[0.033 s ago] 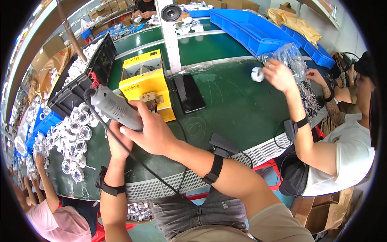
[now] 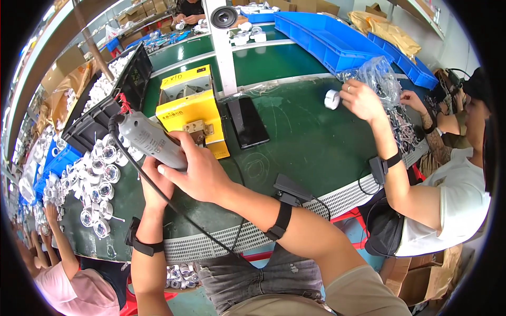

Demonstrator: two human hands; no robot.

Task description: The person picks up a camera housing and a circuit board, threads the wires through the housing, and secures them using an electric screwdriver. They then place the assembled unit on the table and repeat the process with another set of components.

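My right hand (image 2: 203, 171) is wrapped round a grey corded electric screwdriver (image 2: 150, 138), which is tilted with its cable end toward the upper left. Close beneath it, my left hand (image 2: 154, 185) has its fingers curled; the tool and my right hand hide its fingertips and anything between them. The screwdriver's black cable (image 2: 176, 207) hangs across my left wrist. Just beyond my hands stands a yellow metal box (image 2: 184, 117) with an open top and a metal block on its front. Left of my hands lies a heap of white round fittings (image 2: 100, 179) with shiny faces.
A black phone (image 2: 247, 122) lies beside the box. On the right, a co-worker's hand (image 2: 363, 100) is by a white ring-shaped part (image 2: 332, 99), near a clear plastic bag (image 2: 379, 79) and screws. A black crate (image 2: 134, 79), blue trays (image 2: 337, 45) and a white post (image 2: 225, 63) stand farther off.
The co-worker's hand and the white ring-shaped part have shifted slightly left. My hands and the screwdriver stay almost in place.
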